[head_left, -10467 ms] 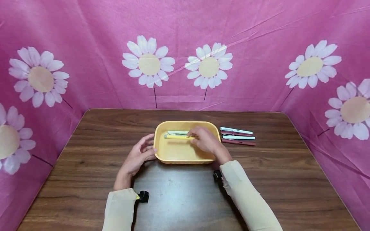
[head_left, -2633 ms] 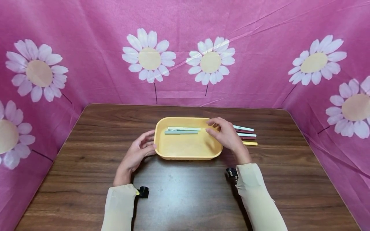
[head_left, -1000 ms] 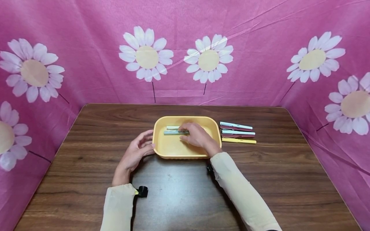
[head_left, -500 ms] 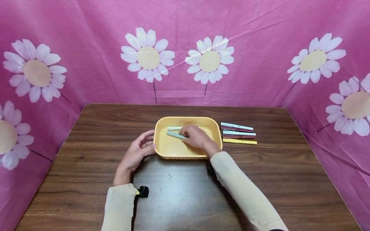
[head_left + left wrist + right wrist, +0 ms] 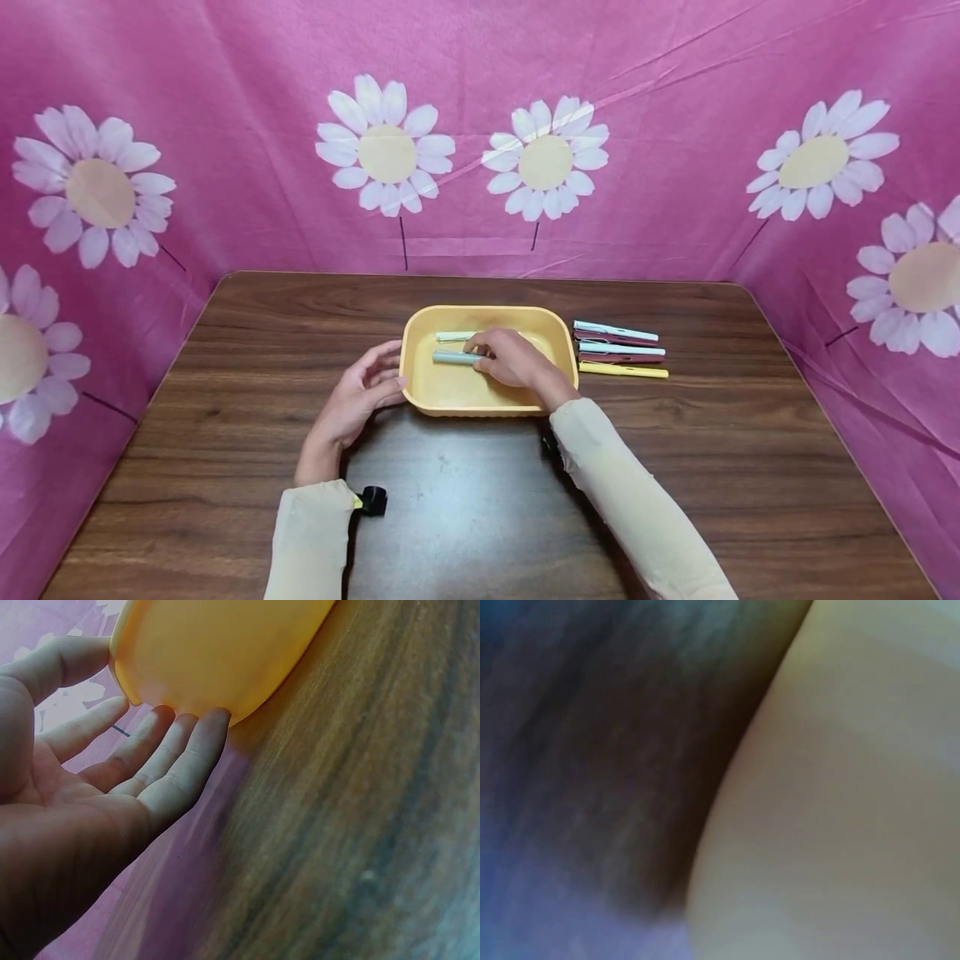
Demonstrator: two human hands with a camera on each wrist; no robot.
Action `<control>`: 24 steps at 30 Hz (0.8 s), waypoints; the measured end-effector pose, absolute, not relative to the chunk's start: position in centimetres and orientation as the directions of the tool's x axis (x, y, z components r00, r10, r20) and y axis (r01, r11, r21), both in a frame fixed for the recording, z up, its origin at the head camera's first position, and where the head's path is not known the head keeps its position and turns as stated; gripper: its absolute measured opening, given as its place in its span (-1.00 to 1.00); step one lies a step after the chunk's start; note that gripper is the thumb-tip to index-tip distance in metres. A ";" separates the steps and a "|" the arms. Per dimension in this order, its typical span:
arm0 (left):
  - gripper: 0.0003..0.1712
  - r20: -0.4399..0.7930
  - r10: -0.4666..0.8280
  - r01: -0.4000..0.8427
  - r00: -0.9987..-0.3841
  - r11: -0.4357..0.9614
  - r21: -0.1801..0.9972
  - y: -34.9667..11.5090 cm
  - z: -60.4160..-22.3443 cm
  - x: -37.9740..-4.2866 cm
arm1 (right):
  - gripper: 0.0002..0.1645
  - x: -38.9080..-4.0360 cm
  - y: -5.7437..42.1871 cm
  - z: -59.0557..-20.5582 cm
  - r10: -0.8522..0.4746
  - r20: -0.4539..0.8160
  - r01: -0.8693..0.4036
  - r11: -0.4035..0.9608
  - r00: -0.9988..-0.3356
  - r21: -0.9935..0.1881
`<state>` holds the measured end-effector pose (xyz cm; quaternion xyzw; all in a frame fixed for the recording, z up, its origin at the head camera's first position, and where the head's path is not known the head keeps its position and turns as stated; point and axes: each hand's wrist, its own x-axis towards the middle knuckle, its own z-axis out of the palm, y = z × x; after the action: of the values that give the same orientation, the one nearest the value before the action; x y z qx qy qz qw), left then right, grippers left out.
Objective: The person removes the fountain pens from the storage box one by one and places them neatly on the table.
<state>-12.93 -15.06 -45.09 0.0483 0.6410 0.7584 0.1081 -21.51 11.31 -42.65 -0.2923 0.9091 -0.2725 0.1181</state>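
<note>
In the head view a yellow tray (image 5: 487,408) sits on the wooden table. My right hand (image 5: 513,358) reaches inside and pinches a grey-green pen (image 5: 453,358) between thumb and fingers; the hand hides the pen's right end. Behind that pen lies a pale green pen (image 5: 453,337), partly covered by the same hand. My left hand (image 5: 360,396) touches the tray's left end. In the left wrist view its extended fingers (image 5: 184,761) meet the tray's outer wall (image 5: 217,660), the thumb at the rim. The right wrist view holds only the blurred tray side (image 5: 832,795) and table.
Right of the tray several pens lie side by side on the table (image 5: 735,433): light blue pens (image 5: 618,331), dark red ones (image 5: 630,359) and a yellow pen (image 5: 626,369) nearest me. A pink flowered cloth (image 5: 465,50) stands around the back and sides.
The yellow pen, earlier in my right hand inside the tray, now lies with the row at right. My right hand has drawn the grey-green pen toward me, apart from the pale green one.
</note>
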 end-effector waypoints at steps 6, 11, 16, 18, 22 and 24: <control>-0.27 -0.064 0.225 -0.099 -0.972 -0.151 0.984 -14.9 -45.0 -13.0 | -0.72 -21.5 11.6 -42.1 -0.595 -0.013 -0.481 0.662 -0.804 -0.576; -0.28 -0.073 0.225 -0.108 -0.972 -0.146 0.983 -14.9 -45.0 -13.0 | -0.71 -21.4 11.8 -41.7 -0.590 -0.005 -0.484 0.667 -0.807 -0.567; -0.29 -0.081 0.222 -0.115 -0.972 -0.142 0.983 -14.9 -45.0 -12.9 | -0.73 -21.3 12.2 -41.4 -0.574 0.013 -0.483 0.677 -0.819 -0.556; -0.29 -0.079 0.223 -0.113 -0.972 -0.146 0.983 -15.0 -45.0 -12.9 | -0.74 -21.3 12.4 -41.3 -0.573 0.025 -0.488 0.674 -0.819 -0.554; -0.29 -0.076 0.227 -0.113 -0.971 -0.157 0.981 -15.1 -44.9 -12.9 | -0.73 -21.4 12.8 -41.0 -0.589 0.044 -0.510 0.656 -0.807 -0.556; -0.29 -0.079 0.227 -0.116 -0.971 -0.155 0.981 -15.1 -44.9 -12.9 | -0.72 -21.4 13.1 -40.8 -0.598 0.050 -0.522 0.651 -0.800 -0.552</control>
<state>-12.86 -15.11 -44.94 0.0432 0.6402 0.7587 0.1129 -21.37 13.10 -40.79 -0.3090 0.9059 -0.2814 0.0681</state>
